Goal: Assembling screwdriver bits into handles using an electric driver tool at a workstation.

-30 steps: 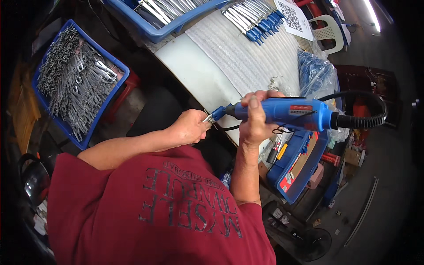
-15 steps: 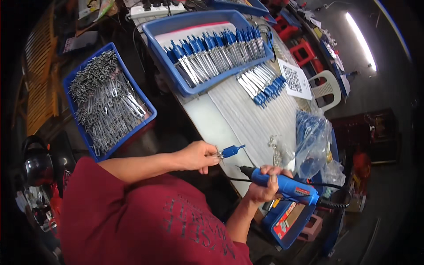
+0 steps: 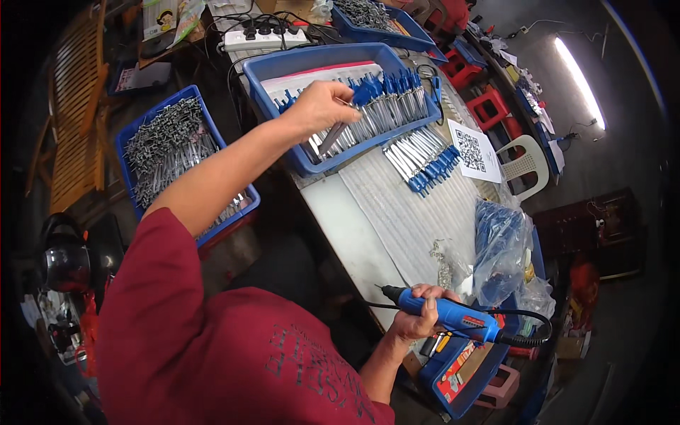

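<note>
My left hand (image 3: pixel 322 110) is over a blue tray (image 3: pixel 315 168) packed with rows of spade-shaped, blue-ended metal bits. Its fingers are closed, and a blue paddle-shaped end (image 3: pixel 368 91) shows just beyond the fingertips. A dark narrow strip (image 3: pixel 331 138) hangs below the palm; blur hides whether it belongs to the same bit. Near the table's front edge, my right hand (image 3: pixel 418 319) is wrapped round a blue corded power tool (image 3: pixel 464 320). The tool's black nose and thin tip point left, away from any bit.
Left of the table stands another blue bin (image 3: pixel 122 152) of loose metal parts. Several blue-ended bits (image 3: pixel 423 159) lie in a row on the foam sheet (image 3: pixel 389 198), beside a printed sheet (image 3: pixel 473 150). Plastic bags (image 3: pixel 503 234) sit at the right; a power strip (image 3: pixel 262 40) lies behind the tray.
My left hand has moved up and away from the tool, from the table's front edge to over the tray of bits. My right hand keeps the power tool and has shifted slightly.
</note>
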Motion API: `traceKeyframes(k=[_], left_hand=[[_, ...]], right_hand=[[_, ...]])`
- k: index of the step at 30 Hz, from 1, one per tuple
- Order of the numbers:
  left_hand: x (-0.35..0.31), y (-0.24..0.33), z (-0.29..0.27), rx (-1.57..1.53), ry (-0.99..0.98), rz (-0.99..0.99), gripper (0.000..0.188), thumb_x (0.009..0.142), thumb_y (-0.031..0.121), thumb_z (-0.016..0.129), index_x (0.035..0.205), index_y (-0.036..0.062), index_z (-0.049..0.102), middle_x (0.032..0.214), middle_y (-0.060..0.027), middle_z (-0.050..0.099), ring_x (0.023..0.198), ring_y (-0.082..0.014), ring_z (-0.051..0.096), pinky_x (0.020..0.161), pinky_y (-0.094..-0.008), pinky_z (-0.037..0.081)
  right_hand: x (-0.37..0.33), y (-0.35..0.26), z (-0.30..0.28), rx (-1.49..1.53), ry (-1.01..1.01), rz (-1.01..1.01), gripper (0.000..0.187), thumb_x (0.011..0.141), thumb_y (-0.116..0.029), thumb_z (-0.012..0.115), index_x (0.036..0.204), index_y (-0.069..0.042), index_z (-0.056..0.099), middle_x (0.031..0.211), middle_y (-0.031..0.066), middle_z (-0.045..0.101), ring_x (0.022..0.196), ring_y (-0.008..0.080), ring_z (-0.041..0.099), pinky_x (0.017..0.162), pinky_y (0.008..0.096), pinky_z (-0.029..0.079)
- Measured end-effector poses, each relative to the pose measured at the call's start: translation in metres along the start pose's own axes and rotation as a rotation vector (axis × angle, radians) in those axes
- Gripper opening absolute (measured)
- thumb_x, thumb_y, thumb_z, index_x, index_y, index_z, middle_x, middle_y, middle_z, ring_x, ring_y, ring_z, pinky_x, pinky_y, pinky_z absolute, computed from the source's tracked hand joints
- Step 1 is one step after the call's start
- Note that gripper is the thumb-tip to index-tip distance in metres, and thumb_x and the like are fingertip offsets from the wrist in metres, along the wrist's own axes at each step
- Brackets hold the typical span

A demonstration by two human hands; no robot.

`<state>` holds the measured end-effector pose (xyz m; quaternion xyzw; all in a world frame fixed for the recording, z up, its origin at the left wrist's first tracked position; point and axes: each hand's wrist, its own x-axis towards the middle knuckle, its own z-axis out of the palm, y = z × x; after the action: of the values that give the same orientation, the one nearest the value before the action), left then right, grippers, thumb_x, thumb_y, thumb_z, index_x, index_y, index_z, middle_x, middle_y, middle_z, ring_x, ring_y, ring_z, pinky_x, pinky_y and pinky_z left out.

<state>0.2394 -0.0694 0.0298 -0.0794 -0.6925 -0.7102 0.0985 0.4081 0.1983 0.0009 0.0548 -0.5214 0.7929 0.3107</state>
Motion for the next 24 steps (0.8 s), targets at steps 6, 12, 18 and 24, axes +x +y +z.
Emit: traceKeyframes(k=[6,12,18,24], left_hand=[[0.032,-0.01,-0.011,-0.018,0.068,-0.241,0.02,0.064,0.007,0.061,0.079,-0.003,0.053,0.067,-0.0071,0.055,0.056,-0.0123,0.053,0.042,-0.0222,0.046],[0.042,-0.025,-0.009,0.052,0.086,-0.374,0.022,0.065,0.008,0.06,0.077,-0.0074,0.05,0.065,-0.0103,0.053,0.049,-0.015,0.053,0.038,-0.026,0.047],[0.045,-0.026,-0.022,0.12,0.105,-0.471,0.022,0.067,0.011,0.059,0.077,-0.0069,0.05,0.06,-0.0098,0.051,0.045,-0.0172,0.053,0.038,-0.0261,0.047],[0.046,-0.016,-0.032,0.367,0.08,-0.44,0.019,0.069,0.013,0.057,0.072,-0.0057,0.051,0.057,-0.0108,0.052,0.041,-0.0186,0.053,0.037,-0.0275,0.047]], right_hand=[[0.0,0.002,-0.001,-0.003,0.011,0.016,0.037,0.062,-0.003,0.051,0.096,-0.007,0.038,0.066,0.0053,0.044,0.057,0.016,0.044,0.059,0.028,0.039],[0.0,0.003,-0.002,-0.009,0.026,0.026,0.037,0.062,-0.003,0.051,0.096,-0.006,0.038,0.066,0.0055,0.044,0.056,0.016,0.043,0.058,0.0279,0.039],[0.0,0.003,0.0,-0.025,0.041,0.039,0.038,0.062,-0.003,0.052,0.096,-0.006,0.038,0.064,0.0051,0.043,0.056,0.016,0.043,0.057,0.0276,0.04],[0.0,0.007,-0.003,-0.022,0.048,0.048,0.038,0.06,-0.004,0.053,0.096,-0.006,0.038,0.064,0.0047,0.042,0.056,0.0162,0.043,0.056,0.0276,0.04]])
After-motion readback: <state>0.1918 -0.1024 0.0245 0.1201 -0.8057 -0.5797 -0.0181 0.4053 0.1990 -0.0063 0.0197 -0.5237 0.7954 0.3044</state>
